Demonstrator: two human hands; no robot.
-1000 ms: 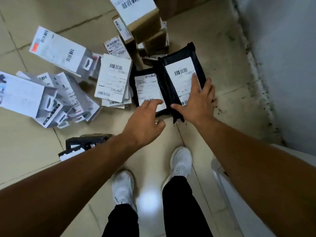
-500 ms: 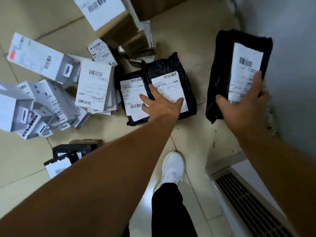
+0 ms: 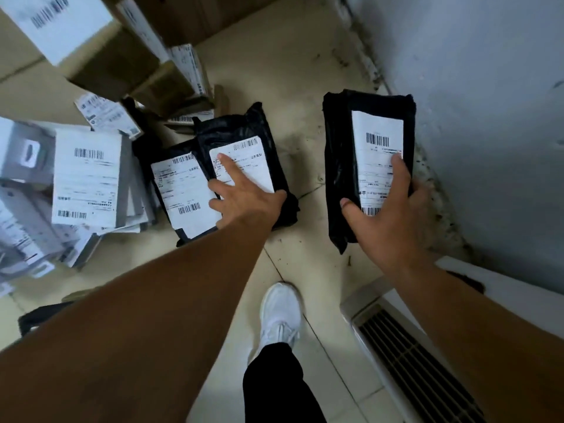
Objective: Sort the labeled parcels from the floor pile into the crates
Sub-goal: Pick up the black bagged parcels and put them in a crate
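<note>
Tiled floor: left hand flat on a lying parcel at twelve o'clock, right hand gripping a raised parcel at two.

Floor: pale beige glazed tile, scuffed, with dark specks scattered over the middle area.
Grout line: thin and dark, running diagonally between tiles toward the shoe; a second joint crosses it further up.
Wall: grey-white painted plaster on the right, meeting the floor at a slant.
Grime band: blackish mottled staining along the foot of the wall, spreading onto the adjoining tile.
Shoe: one white laced trainer, flat on the floor, toe pointing up-frame.
Trouser leg: black fabric, above the shoe, cut off by the lower edge.
</note>
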